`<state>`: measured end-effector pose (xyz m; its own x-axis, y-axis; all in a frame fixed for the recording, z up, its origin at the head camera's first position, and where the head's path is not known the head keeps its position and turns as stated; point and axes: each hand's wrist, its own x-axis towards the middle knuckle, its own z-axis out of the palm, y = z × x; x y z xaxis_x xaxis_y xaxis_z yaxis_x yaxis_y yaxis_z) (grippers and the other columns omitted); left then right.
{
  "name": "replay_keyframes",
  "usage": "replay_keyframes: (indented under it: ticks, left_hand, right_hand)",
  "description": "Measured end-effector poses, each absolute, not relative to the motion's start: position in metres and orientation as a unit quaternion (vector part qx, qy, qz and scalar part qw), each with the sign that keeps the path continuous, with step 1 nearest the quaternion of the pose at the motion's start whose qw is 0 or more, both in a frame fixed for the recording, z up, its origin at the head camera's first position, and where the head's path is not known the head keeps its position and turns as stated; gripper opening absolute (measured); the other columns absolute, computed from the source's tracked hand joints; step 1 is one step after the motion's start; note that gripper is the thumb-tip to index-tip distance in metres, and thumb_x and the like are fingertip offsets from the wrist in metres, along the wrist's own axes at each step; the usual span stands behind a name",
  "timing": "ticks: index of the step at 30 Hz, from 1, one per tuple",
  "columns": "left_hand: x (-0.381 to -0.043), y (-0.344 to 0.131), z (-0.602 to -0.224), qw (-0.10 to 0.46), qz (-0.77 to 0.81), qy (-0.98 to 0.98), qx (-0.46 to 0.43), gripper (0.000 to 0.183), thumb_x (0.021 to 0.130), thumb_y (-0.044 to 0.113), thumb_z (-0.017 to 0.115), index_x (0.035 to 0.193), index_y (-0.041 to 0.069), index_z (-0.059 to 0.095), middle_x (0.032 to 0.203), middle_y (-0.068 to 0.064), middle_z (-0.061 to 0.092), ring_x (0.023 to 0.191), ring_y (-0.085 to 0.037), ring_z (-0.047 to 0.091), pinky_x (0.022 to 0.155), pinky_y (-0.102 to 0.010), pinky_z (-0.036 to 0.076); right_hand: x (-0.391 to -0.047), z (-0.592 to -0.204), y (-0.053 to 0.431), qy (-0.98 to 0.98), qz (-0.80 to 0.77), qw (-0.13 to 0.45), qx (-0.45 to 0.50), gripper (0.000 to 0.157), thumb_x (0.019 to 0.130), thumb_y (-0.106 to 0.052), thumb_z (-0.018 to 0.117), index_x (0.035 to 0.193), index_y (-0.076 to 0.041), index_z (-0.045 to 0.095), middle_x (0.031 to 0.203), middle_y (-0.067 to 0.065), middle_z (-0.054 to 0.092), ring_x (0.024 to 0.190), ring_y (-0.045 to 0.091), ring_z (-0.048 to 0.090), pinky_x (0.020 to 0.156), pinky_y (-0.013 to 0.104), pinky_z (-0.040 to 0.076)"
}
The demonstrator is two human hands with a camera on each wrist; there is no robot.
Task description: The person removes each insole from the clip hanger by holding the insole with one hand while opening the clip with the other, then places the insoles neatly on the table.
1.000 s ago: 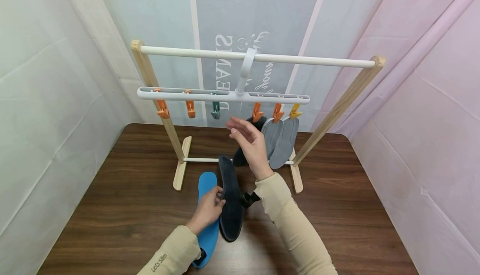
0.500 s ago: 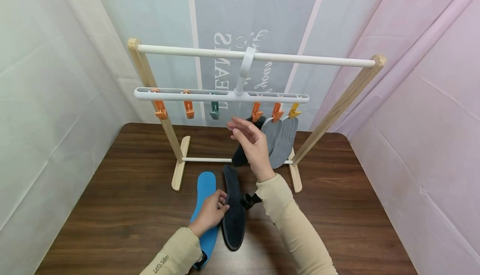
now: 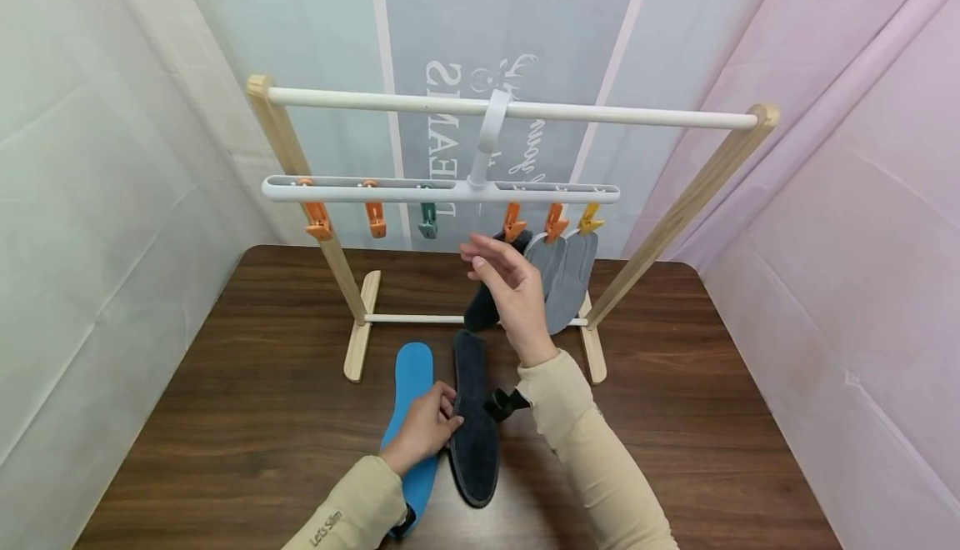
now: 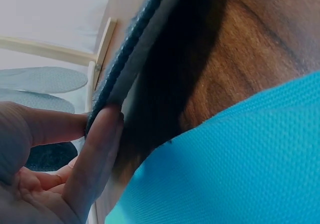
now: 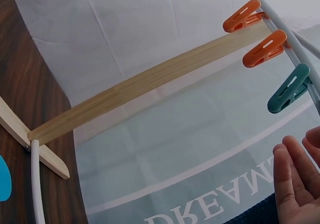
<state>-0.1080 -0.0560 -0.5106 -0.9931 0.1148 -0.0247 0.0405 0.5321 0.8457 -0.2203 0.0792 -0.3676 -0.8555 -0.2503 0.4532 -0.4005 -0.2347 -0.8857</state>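
The table [image 3: 675, 417] spreads before me, with the rack [image 3: 622, 114] standing nearer its back edge. From the rack hangs the white hanger [image 3: 337, 194].

The blue insole [image 3: 414, 367] lies on the table, left of its middle and running toward the front edge. Just right of it is the black insole [image 3: 475, 433], near side tipped up off the wood; whether it touches the table elsewhere I can't tell. Under the hanger's right end hang the outer grey insole [image 3: 576, 279] and the inner grey insole [image 3: 546, 257], then the dark insole [image 3: 483, 308], partly behind my right hand.

My right hand [image 3: 517, 300] is raised below the hanger's middle, fingers nearly straight, with nothing visible in it. My left hand [image 3: 425, 425] pinches the black insole's left edge.

The yellow clip [image 3: 590, 219] and two right orange clips [image 3: 555, 223] grip the hung insoles; the green clip [image 3: 428, 221] and two left orange clips [image 3: 376, 221] are bare. I'd judge the hanging over half done: three up, the black and blue remaining, with clips to spare.
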Motion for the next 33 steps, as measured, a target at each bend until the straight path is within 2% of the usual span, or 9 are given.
replay_keyframes:
  ticks: [5, 15, 22, 28, 33]
  left_hand:
    - [-0.1085, -0.0561, -0.5146, 0.038, 0.466, 0.882, 0.056, 0.027, 0.085, -0.002, 0.066, 0.107, -0.006, 0.052, 0.079, -0.009, 0.054, 0.061, -0.009, 0.048, 0.055, -0.025, 0.043]
    - [-0.1085, -0.0543, -0.5155, 0.065, 0.453, 0.887, 0.069, 0.029, 0.085, -0.004, 0.065, 0.109, -0.008, 0.049, 0.076, -0.007, 0.050, 0.060, -0.011, 0.045, 0.055, -0.026, 0.041]
    - [-0.1098, -0.0524, -0.5180, 0.067, 0.422, 0.900, 0.080, 0.030, 0.084, -0.004, 0.066, 0.107, -0.007, 0.047, 0.074, -0.007, 0.047, 0.062, -0.013, 0.040, 0.057, -0.028, 0.036]
    - [-0.1123, -0.0512, -0.5206, 0.092, 0.407, 0.906, 0.067, 0.036, 0.085, -0.003, 0.067, 0.113, -0.007, 0.045, 0.067, -0.002, 0.045, 0.055, -0.013, 0.042, 0.049, -0.027, 0.036]
    - [-0.1143, -0.0494, -0.5203, 0.097, 0.393, 0.912, 0.062, 0.042, 0.083, -0.002, 0.069, 0.115, -0.008, 0.043, 0.070, -0.010, 0.053, 0.061, -0.022, 0.052, 0.054, -0.033, 0.043]
  right_hand:
    - [-0.2209, -0.3681, 0.0811, -0.615, 0.741, 0.061, 0.263, 0.034, 0.097, -0.012, 0.057, 0.127, 0.002, 0.058, 0.120, 0.023, 0.063, 0.107, 0.023, 0.062, 0.086, 0.035, 0.054]
    - [-0.2200, -0.3707, 0.0829, -0.615, 0.743, 0.061, 0.256, 0.033, 0.097, -0.016, 0.058, 0.126, -0.002, 0.060, 0.118, 0.022, 0.064, 0.106, 0.021, 0.063, 0.084, 0.033, 0.054]
    - [-0.2199, -0.3707, 0.0855, -0.615, 0.742, 0.066, 0.256, 0.034, 0.097, -0.018, 0.057, 0.127, -0.001, 0.059, 0.118, 0.020, 0.065, 0.106, 0.021, 0.063, 0.084, 0.032, 0.054]
    - [-0.2189, -0.3685, 0.0872, -0.614, 0.746, 0.067, 0.250, 0.034, 0.097, -0.014, 0.057, 0.127, 0.003, 0.058, 0.118, 0.022, 0.064, 0.105, 0.020, 0.063, 0.083, 0.031, 0.054]
    - [-0.2191, -0.3684, 0.0890, -0.614, 0.748, 0.070, 0.243, 0.031, 0.097, -0.012, 0.057, 0.125, -0.001, 0.060, 0.117, 0.022, 0.065, 0.104, 0.019, 0.063, 0.083, 0.032, 0.054]
